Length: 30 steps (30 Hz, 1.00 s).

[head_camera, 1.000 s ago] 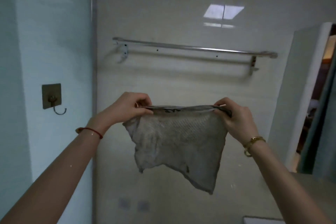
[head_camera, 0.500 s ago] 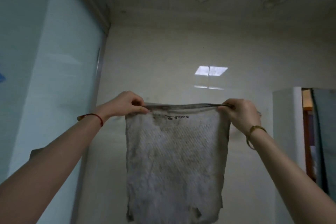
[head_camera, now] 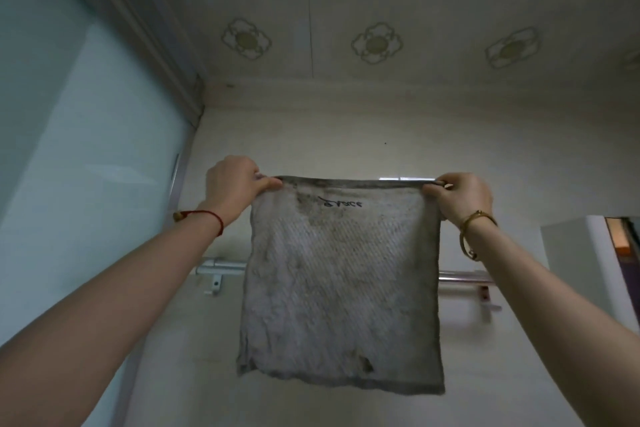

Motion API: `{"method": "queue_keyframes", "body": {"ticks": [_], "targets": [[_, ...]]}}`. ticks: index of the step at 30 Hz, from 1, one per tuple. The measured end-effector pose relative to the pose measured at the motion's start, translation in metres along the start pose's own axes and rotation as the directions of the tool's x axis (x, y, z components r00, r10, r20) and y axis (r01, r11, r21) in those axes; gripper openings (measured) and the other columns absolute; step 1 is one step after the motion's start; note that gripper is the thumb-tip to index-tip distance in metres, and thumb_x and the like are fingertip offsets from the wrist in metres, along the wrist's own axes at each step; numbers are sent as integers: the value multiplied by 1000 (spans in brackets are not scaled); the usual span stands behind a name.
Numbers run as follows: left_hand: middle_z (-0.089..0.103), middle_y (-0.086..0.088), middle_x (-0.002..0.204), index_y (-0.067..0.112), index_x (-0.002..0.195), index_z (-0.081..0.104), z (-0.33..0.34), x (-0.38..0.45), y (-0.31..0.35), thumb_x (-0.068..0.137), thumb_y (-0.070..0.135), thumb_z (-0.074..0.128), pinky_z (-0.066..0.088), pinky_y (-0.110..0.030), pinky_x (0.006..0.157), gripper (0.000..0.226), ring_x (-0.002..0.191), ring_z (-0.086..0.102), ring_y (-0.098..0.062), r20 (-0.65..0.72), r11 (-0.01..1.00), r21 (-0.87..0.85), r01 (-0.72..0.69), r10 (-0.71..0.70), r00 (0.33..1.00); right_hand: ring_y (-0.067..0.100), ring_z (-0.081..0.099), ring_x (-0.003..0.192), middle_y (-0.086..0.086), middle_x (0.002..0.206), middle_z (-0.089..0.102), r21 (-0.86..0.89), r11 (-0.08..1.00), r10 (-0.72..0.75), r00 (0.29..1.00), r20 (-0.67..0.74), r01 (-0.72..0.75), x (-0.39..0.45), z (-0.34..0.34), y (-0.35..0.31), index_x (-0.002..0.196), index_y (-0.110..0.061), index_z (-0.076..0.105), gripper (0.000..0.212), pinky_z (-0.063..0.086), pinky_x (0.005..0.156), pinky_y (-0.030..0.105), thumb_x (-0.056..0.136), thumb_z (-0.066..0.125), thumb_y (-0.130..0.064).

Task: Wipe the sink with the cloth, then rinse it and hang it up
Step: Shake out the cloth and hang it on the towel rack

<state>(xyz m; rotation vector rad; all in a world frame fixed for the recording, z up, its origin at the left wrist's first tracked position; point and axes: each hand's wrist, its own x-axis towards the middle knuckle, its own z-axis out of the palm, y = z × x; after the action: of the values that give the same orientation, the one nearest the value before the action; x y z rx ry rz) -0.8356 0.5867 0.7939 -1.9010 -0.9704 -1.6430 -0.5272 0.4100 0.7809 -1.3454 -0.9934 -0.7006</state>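
A worn grey cloth (head_camera: pixel 341 288) with dark stains hangs flat and stretched out in front of the wall. My left hand (head_camera: pixel 233 184) pinches its top left corner. My right hand (head_camera: pixel 462 196) pinches its top right corner. The cloth's top edge is held above a metal towel rail (head_camera: pixel 221 267) fixed to the wall. The cloth hides the rail's middle; its right end (head_camera: pixel 464 277) shows past the cloth. The sink is out of view.
A frosted glass panel (head_camera: pixel 86 166) fills the left side. A white door edge (head_camera: pixel 581 260) stands at the right. The patterned ceiling (head_camera: pixel 377 43) is overhead.
Both hands have lifted the cloth higher and spread it flat. The view tilted up, then the towel rail came back into sight behind the cloth.
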Motion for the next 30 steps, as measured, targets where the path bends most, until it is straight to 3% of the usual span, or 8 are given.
{"method": "queue_keyframes", "body": {"ticks": [3, 6, 11, 14, 17, 20, 25, 30], "targets": [[36, -3, 41, 13, 44, 36, 7, 30, 3, 74, 60, 73, 18, -29, 43, 67, 40, 36, -20, -25, 991, -109, 73, -77, 997, 17, 67, 47, 6, 72, 71, 163, 985, 49, 999, 8, -50, 22, 11, -13, 84, -16, 72, 13, 56, 52, 25, 83, 71, -28], [58, -6, 46, 7, 52, 60, 16, 54, 1, 74, 50, 79, 38, -28, 47, 53, 45, 57, -19, -31, 950, -281, 138, -153, 988, 24, 70, 55, 8, 77, 73, 268, 963, 50, 999, -18, -44, 42, 21, -19, 83, -12, 70, 12, 60, 73, 40, 84, 71, -24], [68, -9, 66, 6, 72, 74, 34, 84, -3, 67, 28, 89, 59, -27, 58, 28, 62, 69, -20, -67, 795, -595, 120, -198, 978, 19, 72, 62, -1, 65, 72, 325, 945, 4, 996, -85, 24, 79, 35, -17, 72, -23, 68, 15, 57, 79, 47, 79, 70, -36], [69, -2, 72, 10, 79, 77, 36, 88, -1, 68, 28, 88, 44, -5, 58, 24, 64, 59, -4, -131, 799, -597, 68, -181, 975, 21, 72, 68, 0, 66, 72, 377, 925, -8, 995, -99, 45, 90, 38, -17, 66, -25, 65, 17, 57, 81, 49, 81, 70, -33], [70, 1, 76, 13, 81, 77, 33, 81, -1, 71, 28, 86, 39, 0, 58, 21, 67, 58, 0, -176, 800, -600, 17, -152, 973, 26, 72, 72, 8, 76, 71, 486, 873, -5, 997, -79, 43, 88, 39, -21, 70, -20, 65, 16, 57, 83, 48, 84, 71, -21], [72, 0, 80, 15, 82, 76, 31, 66, -7, 72, 27, 86, 48, -11, 71, 18, 73, 64, -8, -184, 779, -627, -2, -145, 972, 25, 69, 73, 21, 91, 70, 559, 829, -3, 999, -40, 25, 75, 41, -23, 76, -14, 63, 12, 57, 85, 43, 87, 69, -14], [73, 1, 85, 17, 87, 76, 30, 29, -21, 74, 25, 85, 55, -26, 81, 18, 82, 68, -13, -165, 764, -646, -9, -128, 978, 29, 70, 76, 12, 84, 67, 567, 823, 7, 999, 35, -25, 41, 40, -16, 82, -8, 65, 8, 57, 85, 44, 87, 68, -12], [68, -10, 109, 8, 104, 75, 31, -8, -33, 69, 2, 82, 53, -34, 92, 36, 100, 63, -20, -147, 861, -498, -104, 34, 989, 28, 68, 75, 15, 84, 66, 536, 840, 31, 994, 108, -85, 11, 38, -4, 89, 0, 66, 10, 56, 88, 46, 87, 69, -9]]}}
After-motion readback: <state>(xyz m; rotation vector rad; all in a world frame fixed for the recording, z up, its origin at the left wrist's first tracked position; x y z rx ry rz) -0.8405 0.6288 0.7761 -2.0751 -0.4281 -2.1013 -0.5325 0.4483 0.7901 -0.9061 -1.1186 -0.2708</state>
